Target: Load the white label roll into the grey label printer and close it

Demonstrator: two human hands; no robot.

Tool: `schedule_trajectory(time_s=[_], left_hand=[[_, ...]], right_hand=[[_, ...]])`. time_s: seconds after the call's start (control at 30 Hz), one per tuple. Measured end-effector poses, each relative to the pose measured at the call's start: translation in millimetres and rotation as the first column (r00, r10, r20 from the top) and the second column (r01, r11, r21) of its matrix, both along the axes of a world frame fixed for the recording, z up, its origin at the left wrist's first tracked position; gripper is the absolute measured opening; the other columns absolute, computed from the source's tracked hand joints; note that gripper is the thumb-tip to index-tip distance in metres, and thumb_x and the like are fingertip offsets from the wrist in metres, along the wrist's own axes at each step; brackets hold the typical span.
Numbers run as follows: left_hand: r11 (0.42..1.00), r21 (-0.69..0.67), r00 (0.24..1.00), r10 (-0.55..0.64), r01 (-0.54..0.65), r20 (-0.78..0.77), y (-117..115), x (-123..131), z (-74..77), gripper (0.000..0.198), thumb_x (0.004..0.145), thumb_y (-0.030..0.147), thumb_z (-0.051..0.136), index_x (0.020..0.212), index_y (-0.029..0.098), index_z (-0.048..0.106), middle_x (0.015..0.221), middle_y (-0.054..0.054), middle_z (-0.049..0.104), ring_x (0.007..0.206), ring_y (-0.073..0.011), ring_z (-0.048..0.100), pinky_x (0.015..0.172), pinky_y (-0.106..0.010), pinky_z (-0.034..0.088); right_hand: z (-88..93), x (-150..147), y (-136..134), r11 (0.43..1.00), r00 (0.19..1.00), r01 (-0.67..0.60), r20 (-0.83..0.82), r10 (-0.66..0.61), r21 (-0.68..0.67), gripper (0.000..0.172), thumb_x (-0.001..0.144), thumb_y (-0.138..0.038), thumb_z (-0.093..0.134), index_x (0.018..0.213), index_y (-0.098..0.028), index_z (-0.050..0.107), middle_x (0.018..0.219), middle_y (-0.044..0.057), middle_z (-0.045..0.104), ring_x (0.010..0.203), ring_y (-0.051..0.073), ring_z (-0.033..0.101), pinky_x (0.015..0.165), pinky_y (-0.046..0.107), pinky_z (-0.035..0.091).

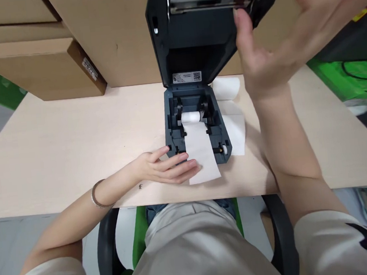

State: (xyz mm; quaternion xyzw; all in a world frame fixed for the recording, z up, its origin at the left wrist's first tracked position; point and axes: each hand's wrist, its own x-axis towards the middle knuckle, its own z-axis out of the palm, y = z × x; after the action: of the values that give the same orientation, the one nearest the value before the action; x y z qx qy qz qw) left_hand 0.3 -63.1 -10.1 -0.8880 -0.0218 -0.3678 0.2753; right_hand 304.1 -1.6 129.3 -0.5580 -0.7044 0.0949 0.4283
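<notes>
A dark label printer (pixel 196 127) stands open on the light wooden table (pixel 58 149), its lid (pixel 193 33) tilted up. A white paper roll (pixel 190 117) sits inside, and its paper strip (pixel 201 153) runs out over the front edge. My left hand (pixel 163 167) lies flat at the printer's front left, fingertips on the strip's left edge. My right hand (pixel 277 33) is raised at the lid's right edge, fingers stretched out and touching it.
Cardboard boxes (pixel 43 69) stand along the back of the table. More white label paper (pixel 233 119) lies right of the printer. A green surface (pixel 346 78) is at the far right. The black chair arm (pixel 104 244) shows below.
</notes>
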Motion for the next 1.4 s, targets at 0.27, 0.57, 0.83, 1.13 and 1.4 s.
schedule_trajectory(time_s=[0.27,0.57,0.83,1.13,1.4], left_hand=[[0.995,0.093,0.999,0.024,-0.021,-0.034,-2,6,16.0,0.023,0.091,0.032,0.082,0.112,0.035,0.072,0.133,0.006,0.079,0.162,-0.0132,0.041,0.145,-0.042,0.007],[0.999,0.041,0.997,0.031,-0.028,-0.077,1,0,12.8,0.034,0.095,0.032,0.079,0.126,0.040,0.067,0.133,0.012,0.079,0.147,-0.0086,0.059,0.142,-0.034,0.024],[0.996,-0.085,0.990,-0.042,0.031,-0.131,3,-4,7.3,0.045,0.093,0.037,0.079,0.135,0.043,0.064,0.135,0.011,0.077,0.135,-0.0102,0.068,0.131,-0.027,0.041],[0.824,-0.560,0.967,0.203,-0.085,0.153,47,-27,-0.1,0.059,0.111,0.053,0.018,0.157,0.036,0.051,0.151,-0.005,0.066,0.145,-0.0293,0.060,0.120,-0.055,0.050],[0.769,-0.628,0.981,0.191,-0.122,0.044,62,-6,4.5,0.062,0.112,0.056,0.020,0.168,0.033,0.034,0.165,-0.004,0.056,0.163,-0.0288,0.041,0.135,-0.054,0.029]], right_hand=[[-16.3,-20,17,0.991,0.923,-0.035,0.386,-0.017,0.129,0.077,0.106,-0.066,0.009,0.161,-0.037,0.054,0.170,-0.007,0.046,0.159,0.047,0.037,0.132,0.075,0.014],[-42.4,0,53,0.991,0.927,-0.130,0.356,0.116,0.015,0.075,0.098,-0.066,0.037,0.167,-0.036,0.041,0.179,-0.013,0.026,0.161,0.048,0.023,0.131,0.074,0.012],[-40.2,-11,48,0.967,0.930,-0.221,0.271,0.248,-0.126,0.078,0.092,-0.075,0.034,0.161,-0.042,0.047,0.170,-0.011,0.045,0.169,0.042,0.006,0.130,0.076,0.018],[-36.9,-44,19,0.879,0.666,-0.337,0.574,0.476,-0.338,0.032,0.090,-0.040,0.057,0.096,-0.022,0.082,0.103,0.011,0.080,0.110,0.036,0.069,0.113,0.057,0.045],[-50.6,-60,14,0.899,0.474,-0.256,0.765,0.436,-0.355,0.027,0.091,-0.034,0.059,0.092,-0.020,0.082,0.094,0.013,0.081,0.097,0.032,0.069,0.099,0.048,0.048]])
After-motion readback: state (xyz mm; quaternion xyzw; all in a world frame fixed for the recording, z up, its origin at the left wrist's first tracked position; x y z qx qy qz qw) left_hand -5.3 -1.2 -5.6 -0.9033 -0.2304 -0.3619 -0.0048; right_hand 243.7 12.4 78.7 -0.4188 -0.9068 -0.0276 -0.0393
